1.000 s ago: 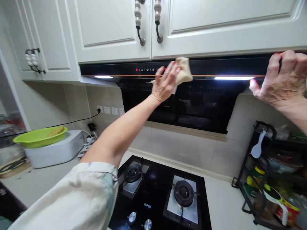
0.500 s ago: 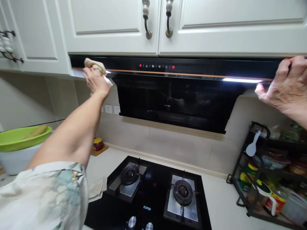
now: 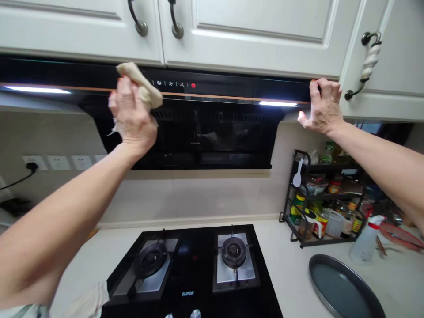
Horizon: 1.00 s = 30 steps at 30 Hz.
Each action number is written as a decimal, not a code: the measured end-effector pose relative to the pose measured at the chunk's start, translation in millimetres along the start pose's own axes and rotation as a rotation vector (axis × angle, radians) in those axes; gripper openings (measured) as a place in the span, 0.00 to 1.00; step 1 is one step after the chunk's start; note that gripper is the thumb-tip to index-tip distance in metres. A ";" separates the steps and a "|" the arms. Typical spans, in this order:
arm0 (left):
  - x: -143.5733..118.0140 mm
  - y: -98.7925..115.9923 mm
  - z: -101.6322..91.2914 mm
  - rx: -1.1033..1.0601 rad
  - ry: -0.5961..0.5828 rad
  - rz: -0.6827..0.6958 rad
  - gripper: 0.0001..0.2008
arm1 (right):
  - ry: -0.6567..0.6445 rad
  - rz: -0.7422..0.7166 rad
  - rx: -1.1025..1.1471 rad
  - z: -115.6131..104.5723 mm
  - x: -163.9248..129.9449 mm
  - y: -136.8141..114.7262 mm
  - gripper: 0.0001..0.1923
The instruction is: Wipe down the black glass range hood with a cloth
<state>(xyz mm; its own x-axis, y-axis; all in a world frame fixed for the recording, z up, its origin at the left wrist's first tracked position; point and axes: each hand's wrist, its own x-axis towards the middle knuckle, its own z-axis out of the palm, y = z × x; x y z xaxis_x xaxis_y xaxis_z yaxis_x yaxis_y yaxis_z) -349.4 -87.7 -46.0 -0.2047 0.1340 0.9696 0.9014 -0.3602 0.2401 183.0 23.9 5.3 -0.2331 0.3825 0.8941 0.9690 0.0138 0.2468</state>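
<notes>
White cabinets (image 3: pixel 251 48) fill the top of the frame, their lower edge tight above the black range hood (image 3: pixel 225 132), whose front strip (image 3: pixel 228 81) runs lengthwise from the left edge to the upper right. The stove (image 3: pixel 194 276) sits well below, at lower centre, with room between. Left of centre in the upper frame, the left hand (image 3: pixel 134 115) has its fingers closed on a bunched cloth (image 3: pixel 147 90), seemingly against the strip — the cloth juts up and right of the fingers, its long axis slanting down to the right. The right hand (image 3: pixel 324 106), well apart at upper right, spans the strip's end, thumb and fingers apart; whether it grips, I cannot tell. Between the hands runs a long stretch of strip, past the red power icon (image 3: pixel 193 85)
</notes>
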 end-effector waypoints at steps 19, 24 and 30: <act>-25.4 257.0 249.9 0.007 -0.382 0.594 0.39 | 0.105 -0.176 0.462 1.6 16.1 6.5 0.35; -19.5 214.9 191.7 -0.196 -0.393 0.380 0.32 | 0.115 -0.205 0.459 4.2 20.7 0.7 0.37; -44.0 162.2 96.0 -0.410 -0.164 -0.142 0.24 | 0.166 -0.191 0.663 13.7 22.0 -0.1 0.31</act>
<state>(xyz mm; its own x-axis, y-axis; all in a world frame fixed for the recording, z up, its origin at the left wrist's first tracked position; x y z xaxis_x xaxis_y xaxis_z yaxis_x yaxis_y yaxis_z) -157.6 -63.4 -54.2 -0.2222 0.3406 0.9136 0.6369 -0.6587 0.4005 179.0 45.0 19.8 -0.3621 0.1724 0.9161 0.7436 0.6461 0.1722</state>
